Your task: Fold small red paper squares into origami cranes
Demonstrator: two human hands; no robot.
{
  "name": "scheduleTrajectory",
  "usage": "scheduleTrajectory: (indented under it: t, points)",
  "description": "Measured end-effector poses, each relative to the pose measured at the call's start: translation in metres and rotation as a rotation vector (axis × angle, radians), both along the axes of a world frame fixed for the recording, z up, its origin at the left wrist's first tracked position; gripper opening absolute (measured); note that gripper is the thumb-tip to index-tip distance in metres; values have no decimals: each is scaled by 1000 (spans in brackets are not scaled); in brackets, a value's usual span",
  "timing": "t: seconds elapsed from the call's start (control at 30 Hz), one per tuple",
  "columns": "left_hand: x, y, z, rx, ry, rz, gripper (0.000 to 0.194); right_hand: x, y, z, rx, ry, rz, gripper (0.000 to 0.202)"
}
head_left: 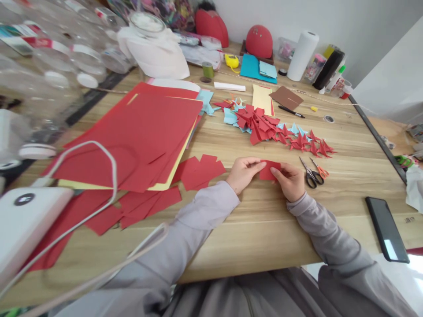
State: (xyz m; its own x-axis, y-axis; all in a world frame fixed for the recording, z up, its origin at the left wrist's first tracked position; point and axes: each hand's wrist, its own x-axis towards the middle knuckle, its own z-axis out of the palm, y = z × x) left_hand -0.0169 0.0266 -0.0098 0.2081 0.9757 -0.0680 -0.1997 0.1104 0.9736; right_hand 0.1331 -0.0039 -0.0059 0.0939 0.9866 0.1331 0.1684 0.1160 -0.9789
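A small piece of red paper (268,172) is held up between my two hands, just above the wooden table. My left hand (245,173) pinches its left edge between thumb and fingers. At the opposite edge, my right hand (291,179) grips the paper with the thumb on its near face. Beyond my hands lies a pile of folded red paper pieces (261,125), with light blue ones (230,116) among them. Cut red paper pieces (203,172) lie to the left of my left hand. Black-handled scissors (313,177) rest just right of my right hand.
Large red sheets (145,127) are stacked at the left, beside a white device (29,220) with a cable. Orange-handled scissors (322,169) and a black phone (387,229) lie to the right. Plastic bottles (62,57) crowd the far left. A paper roll (303,55) stands at the back.
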Motion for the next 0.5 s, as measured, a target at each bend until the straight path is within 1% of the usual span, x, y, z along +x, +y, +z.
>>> scheduleTrajectory:
  t: [0.17,0.23,0.3,0.4,0.5]
  points:
    - [0,2,1,-144,-210,-114,32,-2,-1,1,-20,68,-27,27]
    - [1,2,2,-154,-251,-119,32,-2,-1,1,-26,78,-12,27]
    - [1,2,2,-131,-222,-79,30,-2,0,1,-27,77,-8,27]
    - [1,2,2,-77,-110,3,27,-1,0,-1,-24,69,-20,28]
    - [0,3,1,-75,-74,7,25,1,0,-2,-9,31,6,31]
